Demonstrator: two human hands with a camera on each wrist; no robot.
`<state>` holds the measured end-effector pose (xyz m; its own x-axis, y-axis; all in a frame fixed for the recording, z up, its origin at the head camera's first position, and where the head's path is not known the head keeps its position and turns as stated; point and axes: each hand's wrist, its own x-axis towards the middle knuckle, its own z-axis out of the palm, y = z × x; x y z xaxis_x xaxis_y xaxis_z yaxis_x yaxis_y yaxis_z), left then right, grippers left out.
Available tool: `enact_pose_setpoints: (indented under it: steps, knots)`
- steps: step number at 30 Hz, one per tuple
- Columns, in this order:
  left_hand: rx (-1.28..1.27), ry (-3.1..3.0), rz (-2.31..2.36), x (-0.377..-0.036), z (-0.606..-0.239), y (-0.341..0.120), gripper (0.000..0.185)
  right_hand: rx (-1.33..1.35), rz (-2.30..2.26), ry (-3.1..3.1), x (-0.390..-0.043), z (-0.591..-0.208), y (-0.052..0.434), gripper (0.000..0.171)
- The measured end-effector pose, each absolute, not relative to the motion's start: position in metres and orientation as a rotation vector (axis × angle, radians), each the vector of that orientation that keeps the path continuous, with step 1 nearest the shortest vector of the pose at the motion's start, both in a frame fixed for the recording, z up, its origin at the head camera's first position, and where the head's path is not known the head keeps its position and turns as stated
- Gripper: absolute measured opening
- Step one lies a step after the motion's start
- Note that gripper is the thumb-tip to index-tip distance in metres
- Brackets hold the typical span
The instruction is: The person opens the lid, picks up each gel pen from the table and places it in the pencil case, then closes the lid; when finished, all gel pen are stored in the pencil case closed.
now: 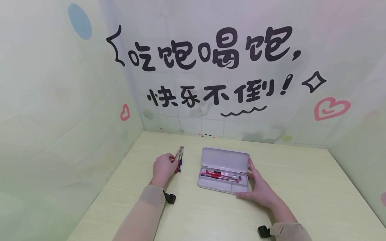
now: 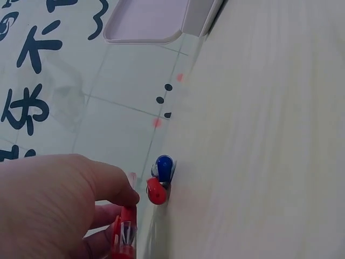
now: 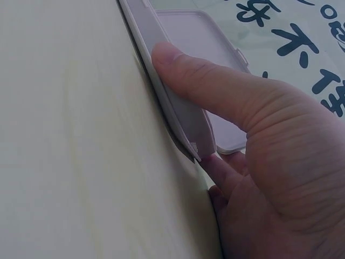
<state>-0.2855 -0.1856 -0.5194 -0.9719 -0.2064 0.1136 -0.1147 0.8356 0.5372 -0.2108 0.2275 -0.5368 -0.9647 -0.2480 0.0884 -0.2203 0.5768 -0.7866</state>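
From where I stand, the left hand (image 1: 164,169) has a red pen (image 2: 127,232) pinched between thumb and fingers. Just to its right are a blue pen (image 2: 164,168) and a second red pen (image 2: 157,192), closer to that hand than to the other; all point roughly near to far. Further right sits the open pencil case (image 1: 208,187), lid (image 1: 224,159) on the far side, its long axis running left to right, so the pinched pen lies crosswise to it. Pens (image 1: 221,175) inside lie lengthwise. The right hand (image 1: 262,192) grips the case's right end, thumb on the near wall.
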Motion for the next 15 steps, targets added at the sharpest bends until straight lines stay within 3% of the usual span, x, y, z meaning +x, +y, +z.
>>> enact_pose_setpoints:
  steps: [15]
  knots:
    - [-0.091, -2.737, -0.879, -0.270, -0.494, -0.127, 0.020, -0.400, -1.381, 2.746, -0.211, -0.536, 0.227, 0.160]
